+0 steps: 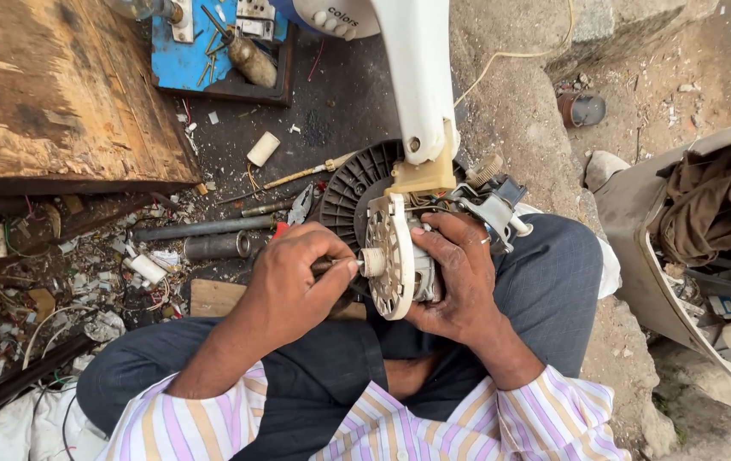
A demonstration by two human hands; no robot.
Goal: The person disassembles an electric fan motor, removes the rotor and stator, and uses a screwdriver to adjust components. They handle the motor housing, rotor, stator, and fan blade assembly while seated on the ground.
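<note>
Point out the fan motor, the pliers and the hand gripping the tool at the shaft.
Fan motor [412, 256]: head view, on its pale housing between the hands.
Pliers [301, 205]: head view, on the jaws, lying on the ground.
Left hand [297, 277]: head view, on its back, gripping the tool.

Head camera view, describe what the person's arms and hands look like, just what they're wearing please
Both arms wear a long-sleeved shirt striped in white, purple and pink, with the sleeves rolled or pushed up near the elbows so the forearms are bare. The left hand has no glove and no ring that shows. The right hand is also gloveless and wears a thin, pale ring on one finger.
</note>
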